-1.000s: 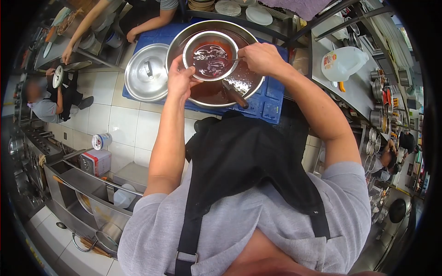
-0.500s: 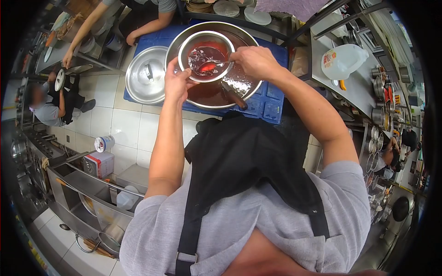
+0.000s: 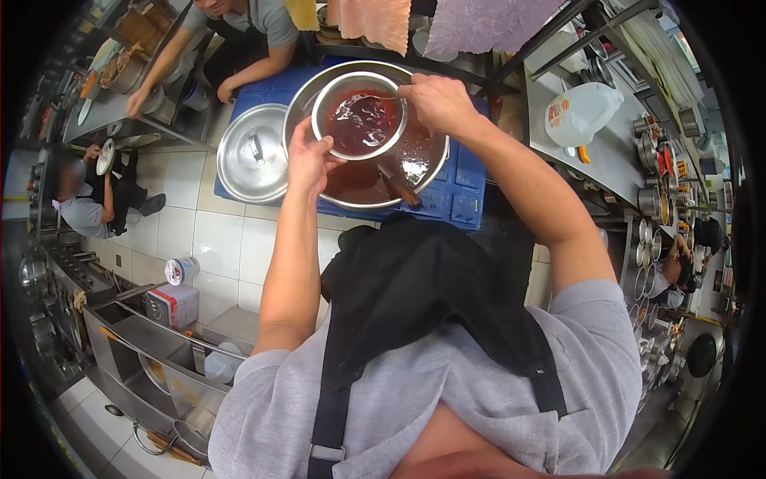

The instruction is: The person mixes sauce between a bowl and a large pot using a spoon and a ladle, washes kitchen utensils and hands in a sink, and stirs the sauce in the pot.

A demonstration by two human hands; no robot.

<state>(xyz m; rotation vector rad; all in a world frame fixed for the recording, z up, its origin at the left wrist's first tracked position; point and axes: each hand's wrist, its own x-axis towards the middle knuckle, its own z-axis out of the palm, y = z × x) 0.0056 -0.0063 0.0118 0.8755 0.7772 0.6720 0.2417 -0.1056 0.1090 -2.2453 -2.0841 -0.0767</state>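
My left hand [image 3: 309, 156] grips the left rim of a small steel bowl [image 3: 321, 120] of dark red liquid, held over a large steel pot [image 3: 437, 164]. My right hand [image 3: 437, 100] pinches the handle of a spoon [image 3: 384, 97], whose lower end is hidden in the liquid. Reddish-brown liquid fills the large pot, and a tool with a dark brown handle [image 3: 403, 191] leans inside its near rim. To the left of the pot lies a round steel lid [image 3: 254, 164]. Pot and lid rest on a blue surface [image 3: 459, 199].
A co-worker [image 3: 263, 32] leans at the upper left, one forearm by the blue surface. Another person [image 3: 88, 199] holds a white round object at the far left. A clear plastic jug [image 3: 582, 113] stands on the right counter [image 3: 538, 132]. Cloths [image 3: 487, 28] hang beyond the pot.
The spoon's bowl, visible half a second ago, has sunk into the red liquid. The view has tilted, so the pot appears lower and more hanging cloths show. Both hands keep their holds.
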